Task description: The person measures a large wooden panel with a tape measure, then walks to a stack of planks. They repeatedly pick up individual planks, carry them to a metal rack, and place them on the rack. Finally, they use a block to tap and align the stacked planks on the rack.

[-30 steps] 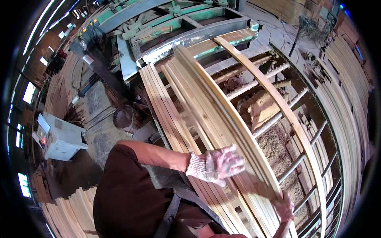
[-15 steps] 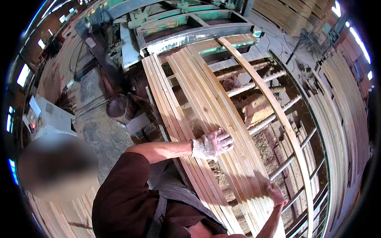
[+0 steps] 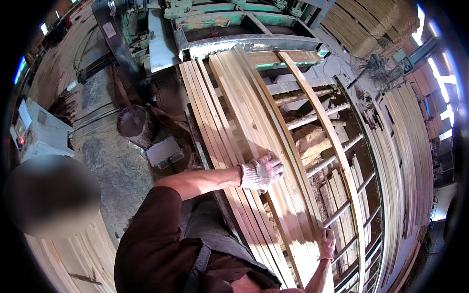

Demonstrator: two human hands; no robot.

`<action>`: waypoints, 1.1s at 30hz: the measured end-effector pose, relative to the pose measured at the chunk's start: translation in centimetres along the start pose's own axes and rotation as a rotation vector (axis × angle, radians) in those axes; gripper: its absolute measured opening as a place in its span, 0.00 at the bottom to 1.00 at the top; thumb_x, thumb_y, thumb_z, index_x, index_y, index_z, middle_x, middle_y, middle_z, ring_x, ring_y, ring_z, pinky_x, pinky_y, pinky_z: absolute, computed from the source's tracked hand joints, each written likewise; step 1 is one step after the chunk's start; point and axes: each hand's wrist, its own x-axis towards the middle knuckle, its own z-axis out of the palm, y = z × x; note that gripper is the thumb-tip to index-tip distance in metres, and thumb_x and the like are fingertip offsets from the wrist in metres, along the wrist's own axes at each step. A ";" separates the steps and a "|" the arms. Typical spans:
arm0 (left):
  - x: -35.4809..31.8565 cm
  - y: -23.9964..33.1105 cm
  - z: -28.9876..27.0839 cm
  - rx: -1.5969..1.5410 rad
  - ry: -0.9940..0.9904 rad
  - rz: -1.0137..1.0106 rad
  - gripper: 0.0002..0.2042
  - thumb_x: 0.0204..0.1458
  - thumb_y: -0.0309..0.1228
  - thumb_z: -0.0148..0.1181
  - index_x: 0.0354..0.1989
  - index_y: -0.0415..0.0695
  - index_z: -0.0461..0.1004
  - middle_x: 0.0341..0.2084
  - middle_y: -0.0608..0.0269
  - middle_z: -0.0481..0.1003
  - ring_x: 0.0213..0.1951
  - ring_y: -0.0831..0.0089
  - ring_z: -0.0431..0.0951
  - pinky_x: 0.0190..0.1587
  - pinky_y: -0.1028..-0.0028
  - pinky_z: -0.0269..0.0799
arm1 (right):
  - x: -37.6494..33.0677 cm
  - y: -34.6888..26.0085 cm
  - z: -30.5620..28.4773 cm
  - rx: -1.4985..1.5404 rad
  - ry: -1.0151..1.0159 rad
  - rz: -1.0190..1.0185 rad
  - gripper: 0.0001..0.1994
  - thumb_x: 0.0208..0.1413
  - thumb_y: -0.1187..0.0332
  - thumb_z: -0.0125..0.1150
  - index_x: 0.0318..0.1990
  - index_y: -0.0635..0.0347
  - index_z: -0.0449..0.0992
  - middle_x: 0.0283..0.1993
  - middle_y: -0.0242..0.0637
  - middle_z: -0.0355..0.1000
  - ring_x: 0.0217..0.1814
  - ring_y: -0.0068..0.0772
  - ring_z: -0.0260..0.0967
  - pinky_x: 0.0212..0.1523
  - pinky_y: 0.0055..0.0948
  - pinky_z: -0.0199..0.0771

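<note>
Long sawn wooden strips (image 3: 264,132) lie side by side, running away from me over a metal roller frame. My left hand (image 3: 262,172), in a whitish knitted glove, lies across the top of this middle group with its fingers over the strips. Nearer to me, my right hand (image 3: 326,243), which also looks gloved, is closed round the group's right edge; its fingertips are partly hidden. To the left sits a second, narrower group of strips (image 3: 215,132), under my left forearm. A single strip (image 3: 326,123) lies apart on the right, across the rollers (image 3: 337,213).
A green and grey metal machine frame (image 3: 254,45) stands at the strips' far ends. At left are a bucket (image 3: 133,124), a pale control box (image 3: 44,132) and a blurred round patch. Stacked boards (image 3: 408,156) stand right; sawdust and offcuts (image 3: 337,193) lie below the rollers.
My view has turned slightly. The middle strips' far ends have slid a little farther from me, toward the machine frame. My right hand has shifted up along their right edge.
</note>
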 end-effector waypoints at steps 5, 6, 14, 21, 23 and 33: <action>-0.3 0.2 1.3 -0.017 0.153 -0.042 0.49 0.54 0.65 0.55 0.76 0.43 0.50 0.76 0.49 0.47 0.76 0.52 0.49 0.76 0.43 0.44 | 1.0 -2.0 1.4 -0.199 0.056 0.018 0.24 0.68 0.48 0.47 0.39 0.62 0.77 0.41 0.58 0.76 0.46 0.66 0.73 0.46 0.57 0.69; -0.1 0.1 1.0 -0.008 0.127 -0.038 0.49 0.53 0.65 0.56 0.75 0.43 0.51 0.76 0.48 0.47 0.76 0.51 0.50 0.75 0.42 0.44 | 1.0 -3.0 1.2 -0.183 0.036 0.013 0.25 0.67 0.46 0.48 0.40 0.62 0.77 0.42 0.57 0.76 0.47 0.65 0.73 0.47 0.57 0.69; 2.8 0.7 7.3 -0.285 0.301 -0.076 0.51 0.45 0.54 0.71 0.75 0.45 0.53 0.76 0.53 0.49 0.77 0.55 0.46 0.77 0.45 0.38 | 1.2 -3.2 1.5 -0.131 0.021 -0.099 0.30 0.56 0.40 0.63 0.51 0.58 0.73 0.42 0.53 0.77 0.47 0.57 0.75 0.48 0.52 0.74; -0.6 0.1 1.9 -0.185 0.305 -0.039 0.45 0.46 0.45 0.73 0.73 0.46 0.59 0.73 0.53 0.57 0.74 0.52 0.55 0.75 0.50 0.47 | 1.3 -3.9 -1.0 -0.176 -0.102 -0.110 0.48 0.48 0.34 0.67 0.69 0.61 0.64 0.62 0.56 0.71 0.65 0.55 0.69 0.64 0.44 0.69; -0.8 0.5 1.2 -0.211 0.336 -0.032 0.45 0.46 0.44 0.73 0.73 0.47 0.59 0.73 0.54 0.57 0.74 0.52 0.55 0.75 0.51 0.48 | 1.7 -3.0 -1.3 -0.107 -0.086 -0.012 0.44 0.50 0.38 0.69 0.68 0.58 0.65 0.57 0.53 0.75 0.61 0.51 0.72 0.62 0.43 0.71; -0.2 0.8 1.7 -0.224 0.331 -0.051 0.47 0.42 0.37 0.76 0.74 0.47 0.58 0.73 0.53 0.56 0.74 0.53 0.54 0.76 0.54 0.48 | 1.3 -3.2 -0.1 -0.234 0.075 -0.082 0.42 0.51 0.38 0.68 0.66 0.60 0.68 0.57 0.53 0.74 0.57 0.51 0.73 0.58 0.48 0.71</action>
